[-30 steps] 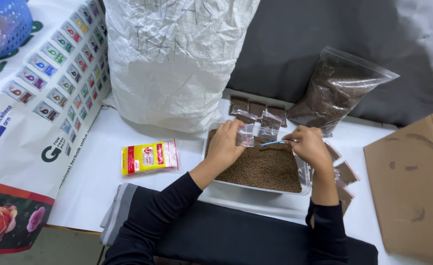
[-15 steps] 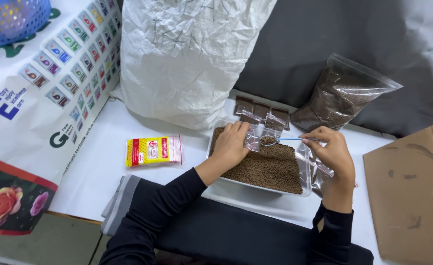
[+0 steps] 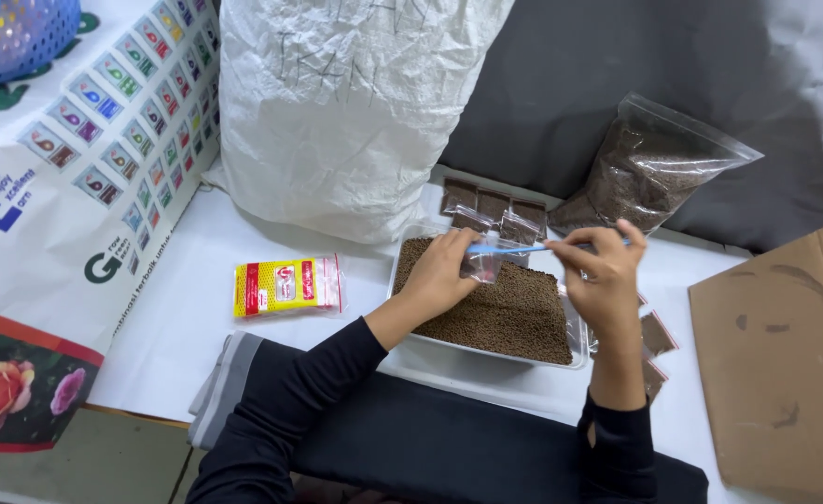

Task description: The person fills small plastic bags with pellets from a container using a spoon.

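Looming behind, a white sack (image 3: pixel 355 103) dwarfs the pellet tray (image 3: pixel 575 327). Several filled packets (image 3: pixel 491 203) lie done; more remain. Left hand (image 3: pixel 444 271) pinches a small clear bag (image 3: pixel 480 264); right hand (image 3: pixel 603 271) grips a blue spoon (image 3: pixel 514 248) at its mouth.

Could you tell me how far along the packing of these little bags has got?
Done: filled small bags lie behind the tray, more at its right. In hand: the left hand holds a clear bag while the right hand tips the blue spoon into it. Left: plenty of brown pellets remain.
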